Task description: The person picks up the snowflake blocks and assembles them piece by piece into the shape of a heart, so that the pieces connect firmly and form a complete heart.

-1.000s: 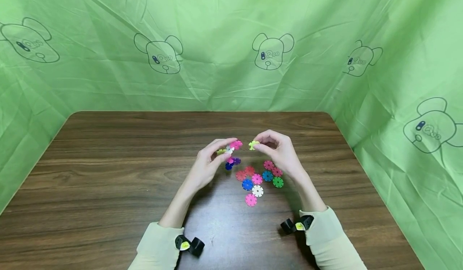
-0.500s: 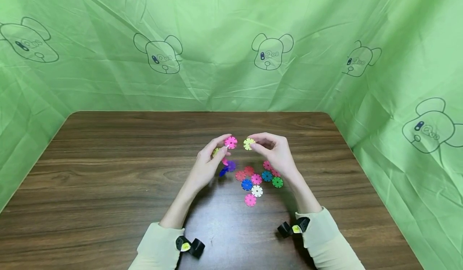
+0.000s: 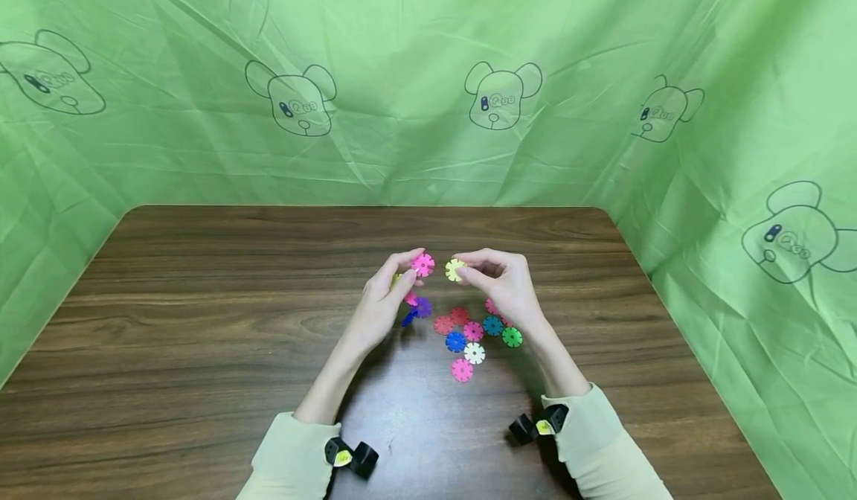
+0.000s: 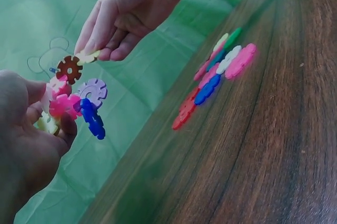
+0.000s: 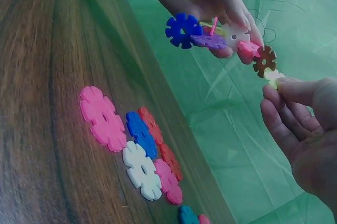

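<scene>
My left hand (image 3: 378, 306) grips a cluster of plastic snowflake discs slotted into one another. In the head view its bright pink disc (image 3: 423, 265) faces up at the fingertips, and a purple disc (image 3: 422, 307) hangs below. A blue disc (image 4: 92, 118) sticks out at the cluster's lower end in the left wrist view. At its far end is a brown disc (image 5: 261, 69), joined beside a pink one. Between thumb and fingers, my right hand (image 3: 505, 289) pinches a pale yellow disc (image 3: 453, 270), whose edge meets the brown disc's rim. The left fingers hide part of the cluster.
Several loose discs lie flat on the wooden table (image 3: 201, 351) below the hands, among them a white disc (image 3: 474, 353), a green disc (image 3: 512, 337) and a red disc (image 3: 443, 325). A green cloth (image 3: 402, 158) hangs behind the table.
The left hand has turned the cluster, so its pink disc faces the head camera and sits further left. The right hand has shifted left, its yellow disc now more face-on.
</scene>
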`<action>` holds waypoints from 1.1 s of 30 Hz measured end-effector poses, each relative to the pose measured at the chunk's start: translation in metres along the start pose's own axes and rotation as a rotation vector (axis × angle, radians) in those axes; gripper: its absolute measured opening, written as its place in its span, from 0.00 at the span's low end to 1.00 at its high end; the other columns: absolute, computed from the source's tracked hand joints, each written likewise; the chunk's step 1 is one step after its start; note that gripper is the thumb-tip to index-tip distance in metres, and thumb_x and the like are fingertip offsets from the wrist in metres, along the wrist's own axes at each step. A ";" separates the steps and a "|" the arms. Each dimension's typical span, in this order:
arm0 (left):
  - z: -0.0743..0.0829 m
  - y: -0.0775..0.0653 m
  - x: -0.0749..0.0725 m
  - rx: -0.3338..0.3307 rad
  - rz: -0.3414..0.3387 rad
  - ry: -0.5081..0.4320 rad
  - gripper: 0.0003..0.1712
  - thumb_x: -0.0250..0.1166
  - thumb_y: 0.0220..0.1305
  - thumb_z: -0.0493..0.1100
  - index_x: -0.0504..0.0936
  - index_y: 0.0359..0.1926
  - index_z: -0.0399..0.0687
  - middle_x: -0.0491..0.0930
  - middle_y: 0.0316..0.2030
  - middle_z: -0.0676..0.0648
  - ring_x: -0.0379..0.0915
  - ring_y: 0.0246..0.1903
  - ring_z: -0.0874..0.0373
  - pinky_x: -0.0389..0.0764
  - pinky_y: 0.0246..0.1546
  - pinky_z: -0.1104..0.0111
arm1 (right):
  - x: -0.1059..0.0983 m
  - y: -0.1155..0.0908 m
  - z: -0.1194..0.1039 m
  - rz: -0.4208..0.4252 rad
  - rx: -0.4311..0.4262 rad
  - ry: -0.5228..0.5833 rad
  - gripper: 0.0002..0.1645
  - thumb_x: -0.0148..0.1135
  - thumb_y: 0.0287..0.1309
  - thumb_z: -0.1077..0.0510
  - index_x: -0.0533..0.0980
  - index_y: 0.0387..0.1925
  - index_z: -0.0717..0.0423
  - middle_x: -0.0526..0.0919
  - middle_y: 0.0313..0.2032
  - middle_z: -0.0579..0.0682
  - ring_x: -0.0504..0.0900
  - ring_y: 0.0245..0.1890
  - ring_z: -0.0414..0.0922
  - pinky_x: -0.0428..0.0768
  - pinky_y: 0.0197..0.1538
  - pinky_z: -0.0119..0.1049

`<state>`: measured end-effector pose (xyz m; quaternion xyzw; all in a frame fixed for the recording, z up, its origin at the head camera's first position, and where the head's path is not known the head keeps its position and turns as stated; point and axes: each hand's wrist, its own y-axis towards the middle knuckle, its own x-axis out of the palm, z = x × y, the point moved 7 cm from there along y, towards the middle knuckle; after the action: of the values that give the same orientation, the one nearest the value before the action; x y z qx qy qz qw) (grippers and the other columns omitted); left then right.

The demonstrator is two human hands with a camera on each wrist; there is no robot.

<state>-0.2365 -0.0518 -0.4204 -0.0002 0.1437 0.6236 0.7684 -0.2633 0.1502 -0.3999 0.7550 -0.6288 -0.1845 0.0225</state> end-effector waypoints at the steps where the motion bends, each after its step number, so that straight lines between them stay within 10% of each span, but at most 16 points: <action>1: 0.001 0.000 0.000 0.004 -0.003 0.003 0.22 0.52 0.81 0.45 0.72 0.71 0.52 0.82 0.59 0.44 0.82 0.53 0.47 0.79 0.58 0.56 | 0.000 0.000 0.000 0.004 -0.002 0.007 0.11 0.73 0.61 0.63 0.87 0.45 0.62 0.90 0.41 0.64 0.90 0.33 0.52 0.89 0.41 0.43; 11: 0.006 -0.002 0.004 0.032 -0.025 0.021 0.22 0.52 0.81 0.45 0.71 0.70 0.47 0.80 0.62 0.44 0.81 0.50 0.46 0.79 0.54 0.59 | -0.002 -0.001 0.002 0.018 0.009 0.032 0.11 0.72 0.61 0.64 0.87 0.45 0.64 0.90 0.42 0.66 0.90 0.31 0.40 0.89 0.40 0.36; 33: 0.004 -0.002 0.005 -0.008 -0.043 -0.067 0.23 0.52 0.81 0.45 0.71 0.71 0.50 0.80 0.60 0.39 0.81 0.54 0.40 0.81 0.59 0.53 | 0.004 -0.001 0.007 0.019 0.039 0.078 0.12 0.72 0.62 0.61 0.86 0.46 0.63 0.91 0.43 0.60 0.90 0.33 0.48 0.89 0.43 0.43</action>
<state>-0.2329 -0.0472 -0.4180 0.0144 0.1156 0.6070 0.7861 -0.2643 0.1481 -0.4071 0.7561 -0.6379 -0.1424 0.0341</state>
